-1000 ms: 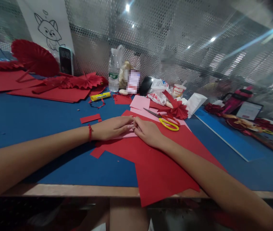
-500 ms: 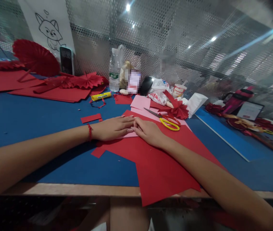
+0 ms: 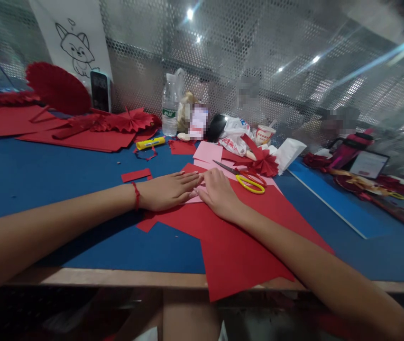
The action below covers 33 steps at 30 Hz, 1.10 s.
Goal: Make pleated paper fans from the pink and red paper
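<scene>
My left hand (image 3: 168, 192), with a red cord round the wrist, lies flat with its fingers stretched over a piece of pink paper (image 3: 192, 200). Fingertip to fingertip with it, my right hand (image 3: 221, 195) is closed, fingers bent and thumb turned inward, at the same pink paper. Most of that paper is hidden under the hands. Beneath both spread large red sheets (image 3: 244, 255), one corner hanging over the table's front edge. Scissors (image 3: 250, 183) with yellow and red handles lie just beyond my right hand, on pink and red paper.
A yellow glue stick (image 3: 150, 143) and red paper strips (image 3: 136, 175) lie left of centre. Along the back stand a water bottle (image 3: 169, 106), a phone (image 3: 100, 92), a paper cup (image 3: 264, 134) and red folded fans (image 3: 58, 89). A blue board (image 3: 325, 196) lies to the right.
My right hand has moved slightly, its knuckles rising and its fingers bunching at the paper. My left hand stays flat, shifted a little to the right.
</scene>
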Each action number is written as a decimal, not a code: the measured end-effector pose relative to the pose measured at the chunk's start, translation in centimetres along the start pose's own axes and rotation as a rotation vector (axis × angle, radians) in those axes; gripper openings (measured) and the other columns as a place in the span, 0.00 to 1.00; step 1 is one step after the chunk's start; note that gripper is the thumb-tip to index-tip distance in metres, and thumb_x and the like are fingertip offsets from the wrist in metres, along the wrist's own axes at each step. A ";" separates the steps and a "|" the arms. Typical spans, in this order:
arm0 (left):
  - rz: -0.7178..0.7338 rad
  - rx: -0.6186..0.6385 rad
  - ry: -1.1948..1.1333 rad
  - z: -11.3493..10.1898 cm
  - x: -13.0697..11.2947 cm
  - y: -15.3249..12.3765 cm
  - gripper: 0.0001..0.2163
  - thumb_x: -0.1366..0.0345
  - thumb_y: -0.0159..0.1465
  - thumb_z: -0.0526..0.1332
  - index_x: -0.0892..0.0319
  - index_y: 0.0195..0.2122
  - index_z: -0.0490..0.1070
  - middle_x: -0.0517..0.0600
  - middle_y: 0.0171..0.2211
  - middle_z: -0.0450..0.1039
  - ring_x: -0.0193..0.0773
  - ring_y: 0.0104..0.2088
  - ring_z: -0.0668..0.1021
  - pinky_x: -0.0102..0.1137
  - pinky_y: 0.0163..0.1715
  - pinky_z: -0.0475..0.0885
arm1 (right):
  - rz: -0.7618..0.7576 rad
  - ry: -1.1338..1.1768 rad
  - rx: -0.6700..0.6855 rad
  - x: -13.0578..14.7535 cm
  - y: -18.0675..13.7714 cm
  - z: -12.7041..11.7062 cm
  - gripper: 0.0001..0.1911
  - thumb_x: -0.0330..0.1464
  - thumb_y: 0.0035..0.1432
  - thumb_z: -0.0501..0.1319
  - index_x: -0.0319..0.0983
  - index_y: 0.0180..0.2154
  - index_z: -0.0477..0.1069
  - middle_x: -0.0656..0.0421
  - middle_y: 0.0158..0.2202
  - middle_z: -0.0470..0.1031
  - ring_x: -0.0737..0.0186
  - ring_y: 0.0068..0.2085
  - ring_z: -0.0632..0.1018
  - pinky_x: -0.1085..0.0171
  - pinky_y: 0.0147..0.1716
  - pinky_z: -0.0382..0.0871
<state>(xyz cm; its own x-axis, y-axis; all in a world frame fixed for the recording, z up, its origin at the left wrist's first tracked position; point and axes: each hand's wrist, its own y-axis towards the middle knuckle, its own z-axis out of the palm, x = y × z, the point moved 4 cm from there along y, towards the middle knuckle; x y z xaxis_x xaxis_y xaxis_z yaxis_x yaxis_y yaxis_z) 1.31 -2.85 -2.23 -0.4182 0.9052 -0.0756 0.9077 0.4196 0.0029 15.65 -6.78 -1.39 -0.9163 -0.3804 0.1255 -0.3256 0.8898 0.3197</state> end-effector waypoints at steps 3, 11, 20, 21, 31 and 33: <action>-0.022 -0.005 0.015 -0.2 -0.2 -0.1 0.29 0.55 0.73 0.37 0.68 0.69 0.44 0.60 0.70 0.42 0.42 0.70 0.49 0.36 0.67 0.43 | 0.048 0.022 0.030 0.0 -0.1 0.6 0.18 0.38 0.67 0.54 0.32 0.51 0.62 0.45 0.54 0.64 0.52 0.56 0.64 0.55 0.56 0.57; -0.019 -0.010 0.025 -0.5 -0.4 -0.6 0.28 0.53 0.73 0.41 0.59 0.70 0.41 0.56 0.70 0.41 0.45 0.70 0.48 0.46 0.66 0.43 | 0.114 0.024 0.177 -1.6 -0.9 -0.1 0.27 0.43 0.69 0.49 0.38 0.64 0.54 0.45 0.65 0.54 0.50 0.66 0.56 0.46 0.62 0.49; 0.209 0.024 -0.054 -1.9 -1.9 -3.2 0.25 0.55 0.73 0.44 0.45 0.70 0.38 0.46 0.71 0.41 0.40 0.70 0.46 0.40 0.68 0.42 | 0.188 0.020 0.191 -3.1 -1.9 -0.3 0.29 0.43 0.70 0.45 0.40 0.68 0.48 0.45 0.69 0.49 0.49 0.70 0.49 0.43 0.65 0.41; 0.223 0.032 -0.049 -2.0 -2.2 -3.5 0.26 0.55 0.73 0.44 0.46 0.70 0.37 0.46 0.71 0.41 0.40 0.70 0.44 0.40 0.68 0.41 | 0.188 0.027 0.189 -3.1 -1.9 -0.2 0.29 0.43 0.70 0.45 0.40 0.67 0.48 0.45 0.69 0.49 0.50 0.70 0.49 0.42 0.65 0.41; 0.239 0.012 -0.044 -2.4 -3.1 -5.0 0.31 0.51 0.70 0.49 0.50 0.70 0.39 0.51 0.69 0.48 0.43 0.69 0.50 0.41 0.68 0.43 | 0.035 0.020 0.227 -2.0 -1.9 -0.6 0.27 0.38 0.72 0.42 0.43 0.69 0.44 0.54 0.72 0.40 0.53 0.71 0.42 0.37 0.65 0.33; 0.238 0.015 -0.052 -2.3 -3.0 -5.3 0.31 0.51 0.70 0.50 0.50 0.70 0.39 0.51 0.69 0.48 0.43 0.69 0.51 0.40 0.68 0.43 | -0.033 0.033 0.242 -1.7 -1.9 -0.8 0.27 0.37 0.72 0.41 0.45 0.69 0.44 0.57 0.71 0.42 0.55 0.71 0.43 0.39 0.66 0.33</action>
<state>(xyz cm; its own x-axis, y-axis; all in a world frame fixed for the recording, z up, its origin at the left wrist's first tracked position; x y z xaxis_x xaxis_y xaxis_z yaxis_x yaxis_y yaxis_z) -2.31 -7.67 0.31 -0.1905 0.9736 -0.1255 0.9810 0.1934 0.0115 17.98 -8.05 -1.51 -0.8972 -0.4150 0.1508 -0.4056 0.9096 0.0903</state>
